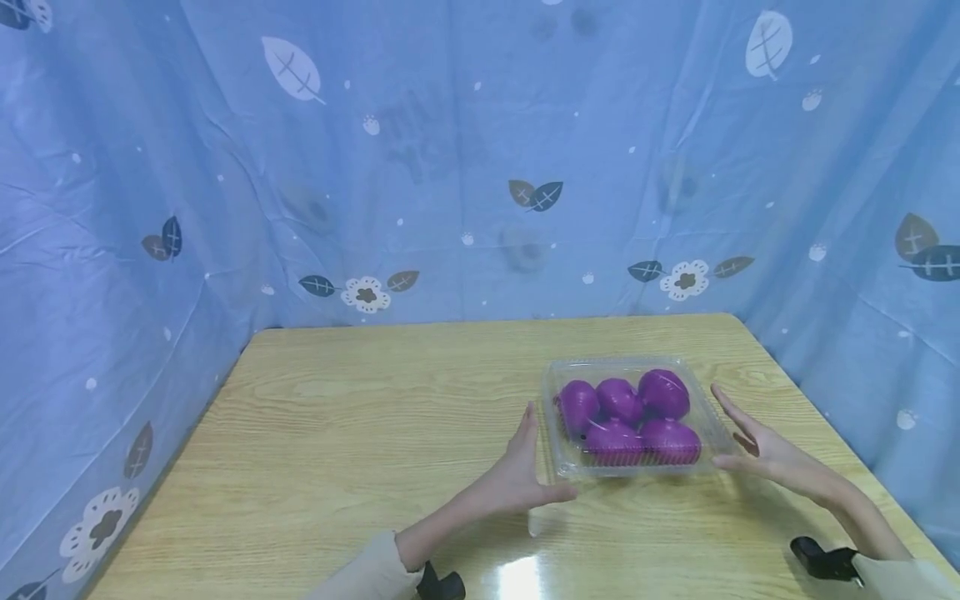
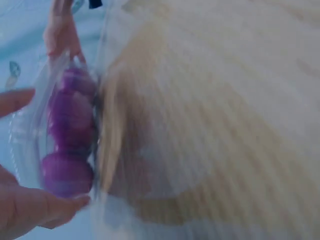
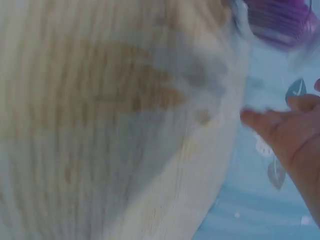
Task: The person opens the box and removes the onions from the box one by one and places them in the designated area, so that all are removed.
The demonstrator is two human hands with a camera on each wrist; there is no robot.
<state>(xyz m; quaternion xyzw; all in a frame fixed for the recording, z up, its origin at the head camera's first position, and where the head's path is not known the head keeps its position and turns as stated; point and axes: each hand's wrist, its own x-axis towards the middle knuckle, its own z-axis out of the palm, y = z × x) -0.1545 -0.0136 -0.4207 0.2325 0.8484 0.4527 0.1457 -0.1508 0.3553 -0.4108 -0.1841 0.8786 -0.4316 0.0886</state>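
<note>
A clear plastic box [image 1: 553,457] with a lid lies toward the right of the table, holding several smooth, rounded purple pieces [image 1: 663,394]. My left hand [image 1: 517,477] is beside its near left corner, fingers spread and thumb pointing right along the front edge. Across from it, my right hand [image 1: 765,450] is at the right side, with fingers extended and thumb by the near right corner. Neither hand is curled round the box. The left wrist view has the purple pieces [image 2: 70,125] beyond the left fingers. In the blurred right wrist view, the right thumb stands apart from the box.
The wooden table [image 1: 337,417] has a light grain. Blue patterned curtain [image 1: 450,167] hangs behind it and along both sides. Black wrist bands [image 1: 823,560] show at the cuffs. A bright reflection lies near the table's front.
</note>
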